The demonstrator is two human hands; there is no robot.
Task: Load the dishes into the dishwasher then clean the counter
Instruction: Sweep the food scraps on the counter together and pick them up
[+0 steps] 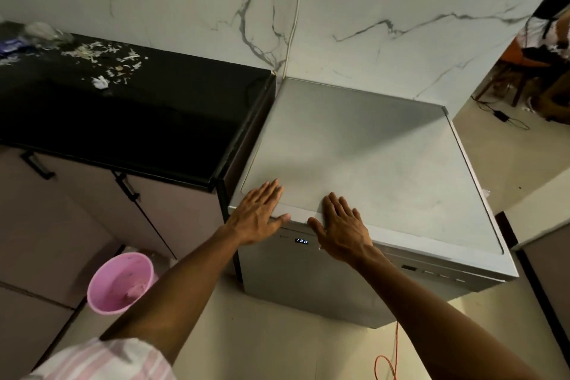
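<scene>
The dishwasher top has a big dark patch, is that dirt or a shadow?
Head view: a soft shadow, not dirt, falls diagonally across the dishwasher top; the black counter is dim with faint glare; the wide lens bends the edges; both flat hands, left hand and right hand, look sharp.

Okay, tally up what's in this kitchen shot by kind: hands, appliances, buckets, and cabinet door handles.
Hands: 2, left hand and right hand, flat on the dishwasher
Appliances: 1, the dishwasher
Buckets: 1, pink bucket
Cabinet handles: 2, and
Total: 6
</scene>
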